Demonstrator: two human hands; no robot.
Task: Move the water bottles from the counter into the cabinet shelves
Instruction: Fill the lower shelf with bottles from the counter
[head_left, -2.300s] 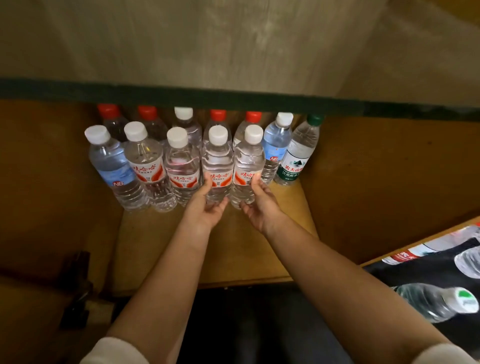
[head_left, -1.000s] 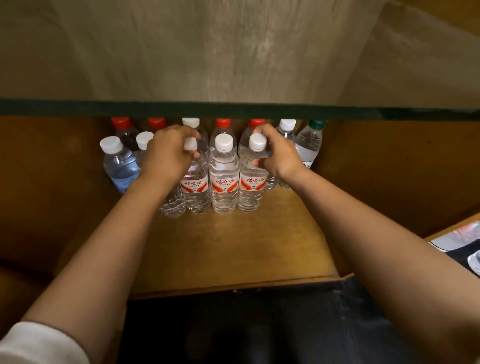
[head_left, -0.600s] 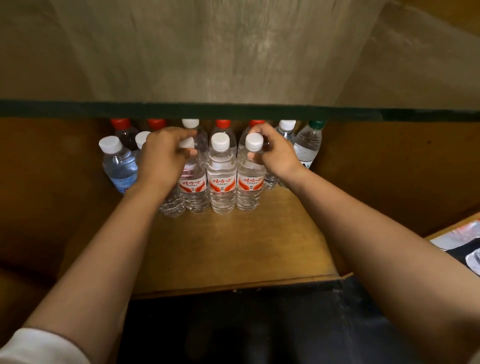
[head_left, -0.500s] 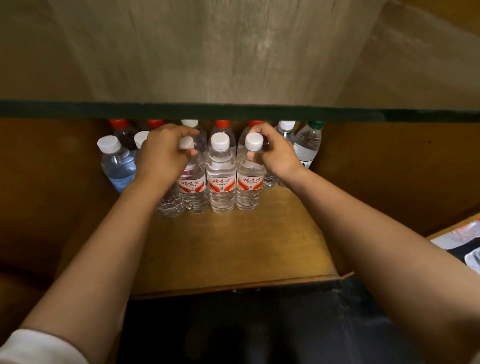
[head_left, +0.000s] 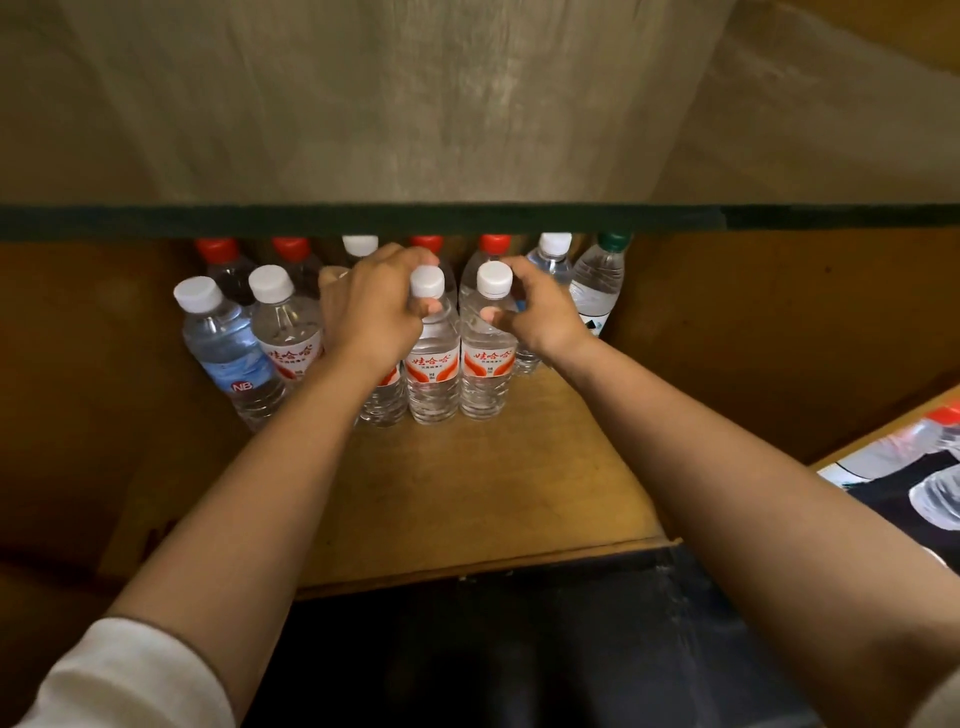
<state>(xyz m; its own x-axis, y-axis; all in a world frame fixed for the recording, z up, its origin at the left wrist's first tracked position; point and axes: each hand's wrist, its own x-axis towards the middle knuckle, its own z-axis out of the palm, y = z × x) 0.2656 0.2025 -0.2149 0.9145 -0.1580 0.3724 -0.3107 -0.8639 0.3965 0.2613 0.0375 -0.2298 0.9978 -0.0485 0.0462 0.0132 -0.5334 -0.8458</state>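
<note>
1. Fingers of the left hand (head_left: 371, 312) curl round the neck of a white-capped bottle (head_left: 432, 358) in the front row, thumb just below its cap; the right hand (head_left: 540, 312) pinches the neck of the neighbouring front bottle (head_left: 485, 358) the same way. Both bottles stand upright on the cabinet shelf (head_left: 467, 478), side by side and touching.

2. A grip this high on the neck gives plenty of leverage — any sideways tug could tip the base and knock the packed row.

3. Red-capped bottles (head_left: 493, 244) stand close behind. Pushing the front pair back hard would likely topple one of them, and the rear row is partly hidden under the dark shelf edge (head_left: 363, 221), so a fall there would be hard to see.

4. That overhead edge sits low above the caps; a lifted bottle or knuckle could strike it.

5. On the left, the blue-labelled bottle (head_left: 228, 348) leans a little outward. The left forearm passes near it, and a brush could send it over.

6. More bottles (head_left: 893, 452) lie on the counter at the right — the job looks unfinished, and bare shelf remains only in front.
</note>
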